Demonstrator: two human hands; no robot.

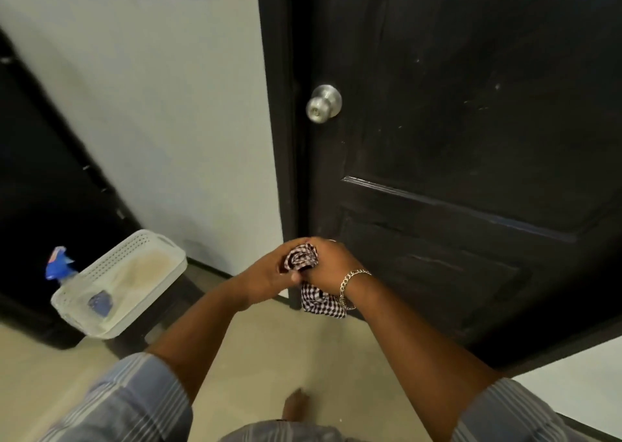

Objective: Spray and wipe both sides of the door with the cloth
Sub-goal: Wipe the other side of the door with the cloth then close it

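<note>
A view from head height looks down at two bare forearms reaching forward to the middle of the frame. Both hands meet there and grip a checked cloth (304, 262) between them. The left hand (269, 273) curls round the bunched upper part of the cloth from the left; the right hand (328, 259), with a chain bracelet (350, 283) at its wrist, closes on it from the right. A loose tail of the cloth hangs below the right wrist.

A black panelled door (471, 138) fills the right half of the frame and looks closed in its frame. Its surface stands just beyond and to the right of the hands, so the right hand is the nearer one to it. A round silver doorknob (323, 103) sits near the door's left edge, straight above the hands in the picture, well apart from them. The door's long axis runs up and down the frame, tilted by the wide lens.

At the lower left, well apart from the hands, a white perforated basket (151, 249) holds a spray bottle (62, 266) with a blue head. The bottle leans toward the left side of the basket, so the left hand is the nearer one to it. A pale wall (151, 105) lies between the basket and the door.

Judging from this, the cloth is being gathered into a pad, and the door face directly ahead is the closest thing to wipe.
</note>
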